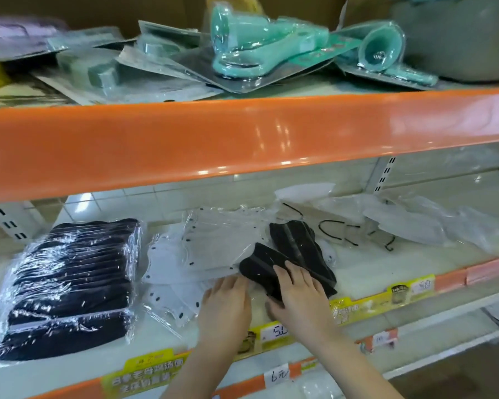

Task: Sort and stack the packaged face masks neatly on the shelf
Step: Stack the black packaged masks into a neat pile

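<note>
Right hand [295, 295] is gripping the near end of a black pleated face mask in clear wrap [261, 267], fingers over the top, thumb curling under (probably lifting it out of the mixed pile). Left hand [228, 298] is lying flat, fingers straight, pressing on the loose white masks in clear punched sleeves [210, 249], likely pinning them so they aren't sliding. A second black mask [298, 243] is lying just behind, touching the first. Left of the pile, the neat stack of black wrapped masks [69, 283] is sitting on the cream shelf with orange edge [372, 269], the likely destination. More clear-bagged white masks [409, 223] are lying scattered to the right.
</note>
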Available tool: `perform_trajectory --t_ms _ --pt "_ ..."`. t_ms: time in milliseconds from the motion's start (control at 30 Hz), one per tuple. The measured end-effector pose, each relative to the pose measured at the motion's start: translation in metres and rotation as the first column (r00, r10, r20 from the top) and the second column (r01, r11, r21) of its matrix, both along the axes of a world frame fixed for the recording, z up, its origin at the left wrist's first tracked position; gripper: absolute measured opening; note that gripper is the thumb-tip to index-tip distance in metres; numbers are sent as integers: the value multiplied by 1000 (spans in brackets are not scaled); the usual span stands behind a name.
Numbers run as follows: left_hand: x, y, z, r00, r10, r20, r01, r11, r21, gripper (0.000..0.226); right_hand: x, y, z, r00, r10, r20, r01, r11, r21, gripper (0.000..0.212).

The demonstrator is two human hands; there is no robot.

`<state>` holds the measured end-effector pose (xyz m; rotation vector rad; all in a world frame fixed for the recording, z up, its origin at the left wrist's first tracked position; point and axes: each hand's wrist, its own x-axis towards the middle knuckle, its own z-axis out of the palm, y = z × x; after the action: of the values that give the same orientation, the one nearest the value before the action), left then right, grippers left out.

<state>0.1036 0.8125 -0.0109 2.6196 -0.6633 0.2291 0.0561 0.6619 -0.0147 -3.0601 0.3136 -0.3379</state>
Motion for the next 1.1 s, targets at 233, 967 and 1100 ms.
perform_trajectory --t_ms 233,967,1100 --pt "-10 -17 -14 1000 27 14 -29 996 90 28 3 -3 -7 1000 29 -13 -29 999 -32 47" --pt "-17 -7 58 557 -465 -688 -322 642 -695 38 -2 30 60 985 -95 143 -109 299 948 24" --pt "-2 10 59 646 -361 -672 -415 573 -707 19 -2 48 59 977 67 202 -208 507 837 25"
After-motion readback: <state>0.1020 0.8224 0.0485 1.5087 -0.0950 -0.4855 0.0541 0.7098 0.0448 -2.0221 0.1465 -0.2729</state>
